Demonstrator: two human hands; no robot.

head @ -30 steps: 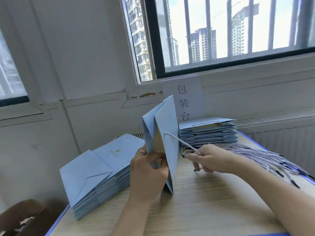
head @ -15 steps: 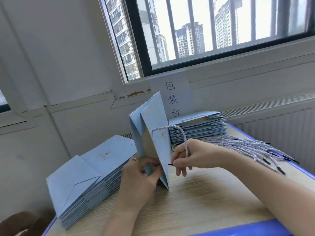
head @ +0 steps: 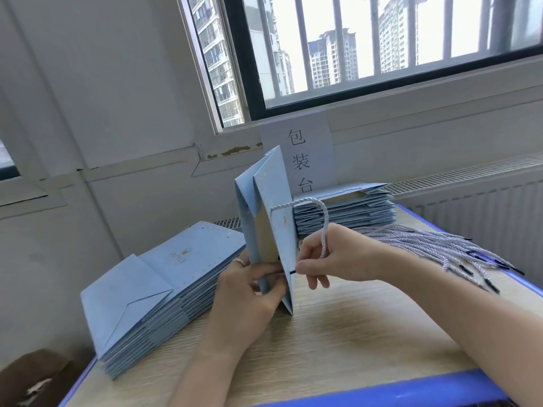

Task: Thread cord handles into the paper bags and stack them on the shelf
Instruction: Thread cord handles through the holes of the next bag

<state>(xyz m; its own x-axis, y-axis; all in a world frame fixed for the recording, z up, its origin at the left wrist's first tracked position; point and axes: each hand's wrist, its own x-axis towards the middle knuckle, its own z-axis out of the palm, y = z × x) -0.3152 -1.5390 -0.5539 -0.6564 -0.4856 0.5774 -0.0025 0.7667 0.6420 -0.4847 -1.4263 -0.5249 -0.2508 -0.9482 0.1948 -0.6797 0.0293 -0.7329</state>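
at a wood-grain tabletop (head: 338, 342) edged in blue, a person's left hand (head: 249, 292) grips the lower part of an upright paper bag (head: 274, 230), its fingers curled round the folded panels. the right hand (head: 332, 259) pinches the dark tip (head: 292, 271) of a white twisted cord (head: 323, 221) between thumb and forefinger, right against the bag's near face. the cord's other end already enters the bag near its top and loops over to the right hand, so this handle appears half threaded, with the second end about to go in. whether the bag's far side carries a handle cannot be told. to the left on the tabletop lies a tall stack of flat bags (head: 152, 292) showing no cords, apparently waiting their turn. to the right, beyond the right wrist, a bundle of loose cords (head: 435, 248) fans out toward the tabletop's edge. just behind the held bag sits a rear stack (head: 346, 214) whose top bag shows a cord handle, apparently finished work. judged from the two stacks, much of the threading is left. no shelf can be made out, so stacking there seems not yet begun. a paper sign (head: 299, 154) with three characters hangs below a barred window (head: 382, 48) facing tower blocks.
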